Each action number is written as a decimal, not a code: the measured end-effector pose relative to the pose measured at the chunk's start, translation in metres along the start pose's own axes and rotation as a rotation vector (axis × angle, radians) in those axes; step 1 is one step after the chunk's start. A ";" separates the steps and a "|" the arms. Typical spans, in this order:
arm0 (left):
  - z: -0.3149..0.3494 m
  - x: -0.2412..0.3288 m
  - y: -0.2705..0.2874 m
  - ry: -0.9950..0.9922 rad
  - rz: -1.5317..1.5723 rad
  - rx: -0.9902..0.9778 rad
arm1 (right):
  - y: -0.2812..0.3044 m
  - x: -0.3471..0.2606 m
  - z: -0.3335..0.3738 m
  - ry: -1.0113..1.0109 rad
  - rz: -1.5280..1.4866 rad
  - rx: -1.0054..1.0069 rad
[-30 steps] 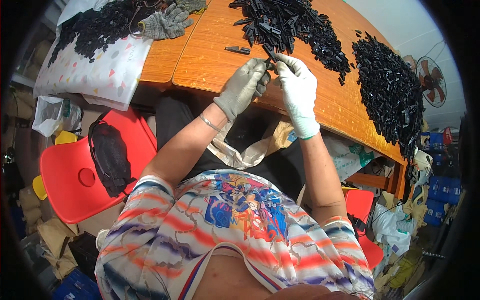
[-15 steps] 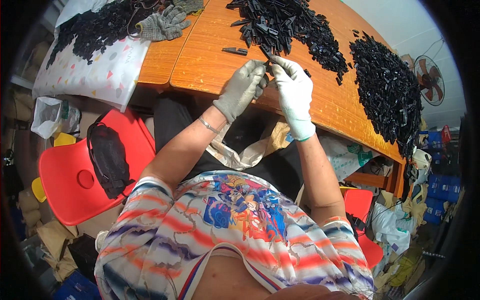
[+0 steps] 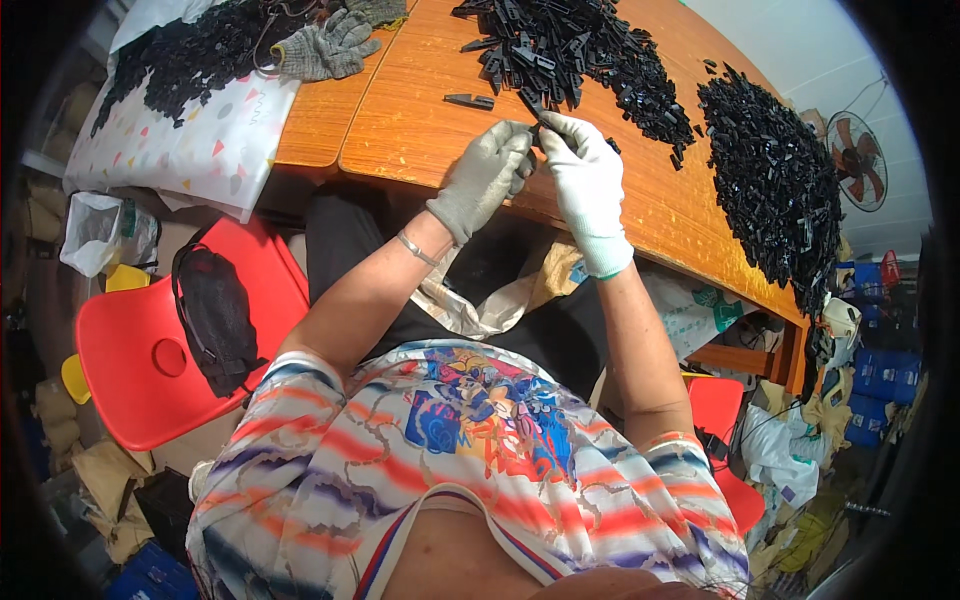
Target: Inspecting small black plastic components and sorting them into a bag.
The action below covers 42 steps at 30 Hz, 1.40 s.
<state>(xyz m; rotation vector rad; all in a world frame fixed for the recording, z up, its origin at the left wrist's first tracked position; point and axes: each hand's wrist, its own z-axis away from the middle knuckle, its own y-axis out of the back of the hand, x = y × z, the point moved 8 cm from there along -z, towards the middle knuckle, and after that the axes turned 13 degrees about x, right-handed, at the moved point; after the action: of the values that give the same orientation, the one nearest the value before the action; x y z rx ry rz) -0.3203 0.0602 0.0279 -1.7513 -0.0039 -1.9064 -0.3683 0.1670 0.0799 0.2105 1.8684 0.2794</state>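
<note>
Table: orange-brown wood, worn along near edge, spans middle to far right (image 3: pixel 400 135).
Red chair: left, near side, clear of table work (image 3: pixel 115 350); black bag on its seat (image 3: pixel 215 320).
Right heap: small black pieces, massed along right part of table (image 3: pixel 770 170); well apart from hands.
Patterned sheet: white with coloured shapes, far left (image 3: pixel 225 150); dark heap on top (image 3: pixel 190 70).
Far heap: longer black pieces, just beyond hands (image 3: pixel 540 50); tangled, neighbours likely drag when one is pulled.
Open sack: below table's near edge, between knees (image 3: pixel 560 275); dropped pieces could fall in.
Fan: far right, beyond right heap, out of the way (image 3: pixel 857 160).
Left hand: grey glove, fingers curled, thumb and forefinger pinching black piece (image 3: pixel 485 170).
Right hand: white glove, fingertips closed on same piece from right (image 3: pixel 590 180).
Grey gloves: far left, lying by dark heap (image 3: pixel 325 50).
Loose piece: left of far heap, lying alone (image 3: pixel 470 101).
Black piece: between both hands' fingertips, over near table edge, mostly hidden (image 3: pixel 538 133); probably light, stiff plastic, smooth, slippery in gloves, thin parts maybe snap; best pinched by both ends.
</note>
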 end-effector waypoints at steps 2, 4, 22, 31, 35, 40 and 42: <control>0.000 0.000 0.002 -0.019 -0.016 0.029 | -0.001 -0.005 0.001 0.039 0.086 -0.004; 0.000 -0.001 0.003 -0.049 -0.051 0.040 | 0.000 -0.028 0.005 0.336 0.481 -0.008; -0.003 0.000 -0.005 0.005 -0.006 0.217 | -0.009 -0.025 0.000 0.509 0.604 -0.032; 0.010 0.007 -0.016 0.026 -0.023 -0.075 | 0.027 0.003 -0.012 -0.056 0.075 -0.003; 0.010 -0.006 0.003 0.087 0.139 -0.070 | 0.021 0.005 0.007 -0.313 -0.228 -0.248; 0.026 -0.005 -0.015 0.133 0.252 -0.144 | 0.012 0.017 0.019 -0.326 -0.284 -0.394; 0.033 -0.009 -0.015 0.154 0.317 -0.167 | 0.004 0.016 0.034 -0.382 -0.431 -0.367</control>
<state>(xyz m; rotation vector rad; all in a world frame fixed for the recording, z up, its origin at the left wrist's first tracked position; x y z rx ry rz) -0.2958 0.0886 0.0300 -1.5915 0.4746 -1.8401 -0.3409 0.1785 0.0565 -0.3645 1.4091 0.2566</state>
